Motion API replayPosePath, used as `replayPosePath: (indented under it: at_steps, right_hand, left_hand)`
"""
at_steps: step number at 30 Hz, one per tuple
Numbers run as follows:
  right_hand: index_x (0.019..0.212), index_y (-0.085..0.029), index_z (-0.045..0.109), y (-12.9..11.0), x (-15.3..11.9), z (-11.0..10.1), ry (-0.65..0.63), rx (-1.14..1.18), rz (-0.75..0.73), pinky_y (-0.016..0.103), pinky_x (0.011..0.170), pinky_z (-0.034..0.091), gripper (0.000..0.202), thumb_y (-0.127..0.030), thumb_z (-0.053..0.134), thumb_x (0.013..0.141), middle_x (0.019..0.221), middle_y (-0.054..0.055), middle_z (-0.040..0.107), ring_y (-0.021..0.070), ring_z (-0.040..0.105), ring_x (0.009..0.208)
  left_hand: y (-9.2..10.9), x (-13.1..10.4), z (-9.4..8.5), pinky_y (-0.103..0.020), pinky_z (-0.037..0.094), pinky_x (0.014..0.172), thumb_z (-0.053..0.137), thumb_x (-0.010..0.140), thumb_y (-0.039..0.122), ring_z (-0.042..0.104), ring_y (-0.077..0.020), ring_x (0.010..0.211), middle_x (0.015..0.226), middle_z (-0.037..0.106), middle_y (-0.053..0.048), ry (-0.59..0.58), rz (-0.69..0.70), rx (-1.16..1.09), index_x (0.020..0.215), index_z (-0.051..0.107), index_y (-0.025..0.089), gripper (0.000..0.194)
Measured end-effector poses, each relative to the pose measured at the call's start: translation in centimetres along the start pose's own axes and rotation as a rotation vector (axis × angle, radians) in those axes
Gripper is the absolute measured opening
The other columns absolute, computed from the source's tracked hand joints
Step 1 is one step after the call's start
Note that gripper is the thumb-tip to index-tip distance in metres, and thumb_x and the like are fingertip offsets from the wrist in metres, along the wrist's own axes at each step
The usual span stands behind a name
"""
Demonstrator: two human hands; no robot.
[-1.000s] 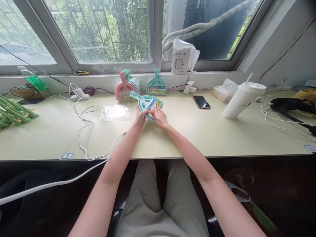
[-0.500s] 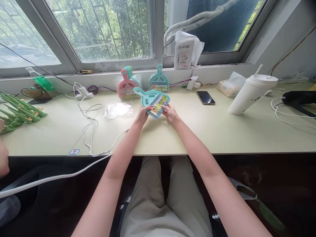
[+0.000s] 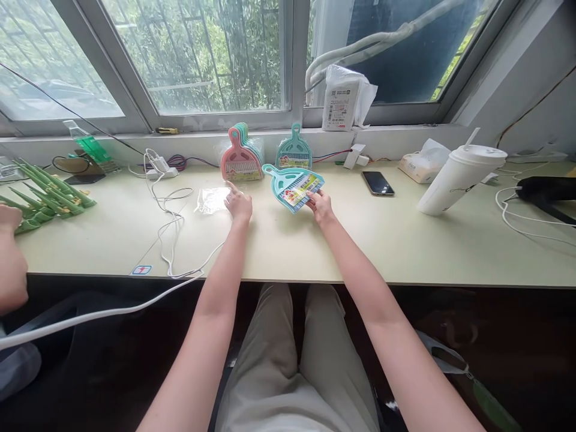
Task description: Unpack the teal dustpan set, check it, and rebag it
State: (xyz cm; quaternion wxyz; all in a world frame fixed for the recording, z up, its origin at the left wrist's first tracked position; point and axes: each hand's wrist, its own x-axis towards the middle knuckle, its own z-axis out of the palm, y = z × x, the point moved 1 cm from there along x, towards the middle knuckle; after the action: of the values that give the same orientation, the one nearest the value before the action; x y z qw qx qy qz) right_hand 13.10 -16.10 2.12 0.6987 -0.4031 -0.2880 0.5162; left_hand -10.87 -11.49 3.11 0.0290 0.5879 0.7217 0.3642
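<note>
Head view: right hand (image 3: 320,207) pinching teal dustpan (image 3: 294,187) by one corner, could slip; left hand (image 3: 238,204) spread over clear bag (image 3: 212,200).

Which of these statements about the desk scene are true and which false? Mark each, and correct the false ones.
1. The right hand holds a teal mini dustpan set. True.
2. The left hand also grips that dustpan set. False: it is off the set, at the clear plastic bag on the desk.
3. The phone lies flat with a dark screen. True.
4. The white cup has no straw. False: a straw sticks out of its lid.
5. The pink dustpan stack leans below the window sill. True.
</note>
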Motion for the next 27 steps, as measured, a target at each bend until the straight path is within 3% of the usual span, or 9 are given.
replayPosePath:
  at_steps: [4, 6, 9, 12, 15, 17, 19, 22, 27]
  right_hand:
    - [0.093, -0.017, 0.06, -0.2, -0.1, -0.1, 0.027, -0.017, 0.016, 0.025, 0.074, 0.062, 0.018, -0.006, 0.063, 0.079, 0.08, 0.0, 0.071, 0.012, 0.069, 0.07]
    - [0.093, -0.017, 0.06, -0.2, -0.1, -0.1, 0.049, -0.024, 0.023, 0.024, 0.072, 0.062, 0.018, -0.006, 0.062, 0.079, 0.08, 0.0, 0.071, 0.0115, 0.069, 0.069]
    - [0.093, -0.017, 0.059, -0.2, 0.0, -0.3, 0.078, -0.02, 0.032, 0.023, 0.07, 0.062, 0.017, -0.005, 0.06, 0.08, 0.081, 0.0, 0.071, 0.01, 0.068, 0.065]
    - [0.092, -0.017, 0.059, -0.4, 0.2, -0.5, 0.092, -0.008, 0.029, 0.022, 0.07, 0.061, 0.016, -0.005, 0.059, 0.081, 0.081, 0.0, 0.071, 0.0093, 0.067, 0.064]
    - [0.092, -0.017, 0.059, -0.7, 0.3, -0.7, 0.099, -0.006, 0.017, 0.022, 0.071, 0.061, 0.016, -0.005, 0.059, 0.081, 0.081, 0.0, 0.07, 0.0099, 0.068, 0.067]
    - [0.092, -0.017, 0.059, -0.9, 0.4, -0.7, 0.107, -0.002, 0.02, 0.023, 0.073, 0.061, 0.016, -0.005, 0.058, 0.081, 0.082, 0.0, 0.071, 0.0101, 0.068, 0.07]
    - [0.091, -0.018, 0.059, -1.0, 0.4, -0.8, 0.117, 0.007, 0.025, 0.022, 0.074, 0.061, 0.017, -0.005, 0.058, 0.081, 0.083, 0.0, 0.071, 0.0099, 0.069, 0.071]
    - [0.092, -0.018, 0.059, -1.1, 0.7, -1.1, 0.123, 0.023, 0.014, 0.022, 0.075, 0.061, 0.017, -0.005, 0.058, 0.081, 0.084, 0.0, 0.071, 0.0096, 0.069, 0.073]
    - [0.092, -0.017, 0.061, -1.4, 0.8, -1.4, 0.052, 0.023, 0.037, 0.023, 0.075, 0.061, 0.017, -0.004, 0.057, 0.081, 0.084, 0.001, 0.072, 0.0113, 0.07, 0.075]
  left_hand:
    - [0.1, -0.3, 1.2, -0.047, 0.028, 0.113, 0.042, 0.084, 0.01, 0.057, -0.0285, 0.12, 0.123, 0.067, -0.013, -0.286, 0.239, 0.158, 0.125, 0.065, 0.019, 0.048]
    - [0.8, -0.8, 1.3, -0.046, 0.026, 0.114, 0.041, 0.079, 0.005, 0.06, -0.0251, 0.113, 0.112, 0.072, -0.006, -0.317, 0.408, 0.11, 0.125, 0.065, 0.024, 0.055]
    - [1.6, -1.2, 0.9, -0.054, 0.008, 0.119, 0.042, 0.076, 0.002, 0.06, -0.0244, 0.108, 0.087, 0.075, -0.003, -0.281, 0.557, 0.092, 0.109, 0.073, 0.026, 0.051]
    - [1.9, -1.1, 0.4, -0.059, 0.005, 0.117, 0.039, 0.081, 0.004, 0.056, -0.0268, 0.111, 0.081, 0.072, -0.009, -0.139, 0.478, 0.161, 0.094, 0.075, 0.019, 0.041]
    - [1.9, -1.0, 0.2, -0.057, 0.018, 0.114, 0.037, 0.088, 0.013, 0.053, -0.0277, 0.117, 0.097, 0.071, -0.013, -0.066, 0.369, 0.107, 0.106, 0.071, 0.016, 0.038]
    - [2.0, -1.1, 0.4, -0.05, 0.03, 0.109, 0.041, 0.091, 0.027, 0.054, -0.0271, 0.116, 0.112, 0.069, -0.011, -0.181, 0.377, 0.032, 0.119, 0.065, 0.019, 0.037]
    - [2.2, -1.3, 0.7, -0.041, 0.038, 0.104, 0.048, 0.088, 0.039, 0.055, -0.0256, 0.117, 0.126, 0.064, -0.008, -0.424, 0.472, 0.0, 0.129, 0.058, 0.023, 0.045]
    - [2.1, -1.6, 0.9, -0.033, 0.039, 0.103, 0.057, 0.082, 0.045, 0.052, -0.0243, 0.124, 0.138, 0.056, -0.006, -0.664, 0.631, 0.04, 0.133, 0.056, 0.025, 0.055]
    - [0.8, -0.7, 0.8, -0.033, 0.042, 0.098, 0.054, 0.086, 0.033, 0.055, -0.0259, 0.119, 0.124, 0.065, -0.008, -0.457, 0.487, 0.185, 0.114, 0.069, 0.022, 0.033]
